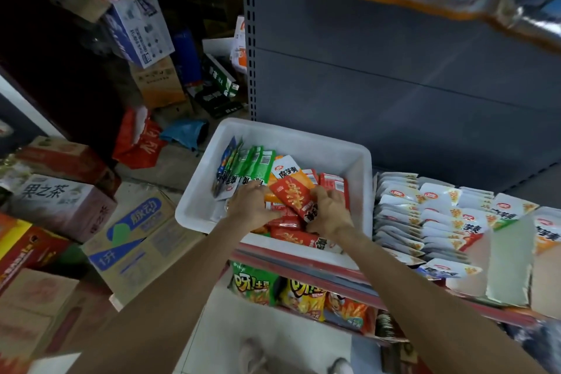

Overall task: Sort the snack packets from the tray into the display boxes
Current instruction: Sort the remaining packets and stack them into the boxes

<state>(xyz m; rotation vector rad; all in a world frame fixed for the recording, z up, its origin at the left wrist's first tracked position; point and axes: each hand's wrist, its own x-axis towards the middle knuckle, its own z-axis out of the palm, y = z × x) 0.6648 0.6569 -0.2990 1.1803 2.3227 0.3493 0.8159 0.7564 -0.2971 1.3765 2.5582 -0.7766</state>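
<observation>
Both hands are down in the white tray [349, 158], right hand [329, 211] pinching a red packet [293, 194] lifted off the pile for sorting, left hand [252, 206] curled on red packets beneath, display boxes [425, 215] waiting just right.

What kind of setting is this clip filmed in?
Most likely a small shop's snack aisle. A grey metal shelving unit backs a shelf of white snack packets, chip bags sit on the shelf below, and cardboard stock cartons are piled on the floor.
</observation>
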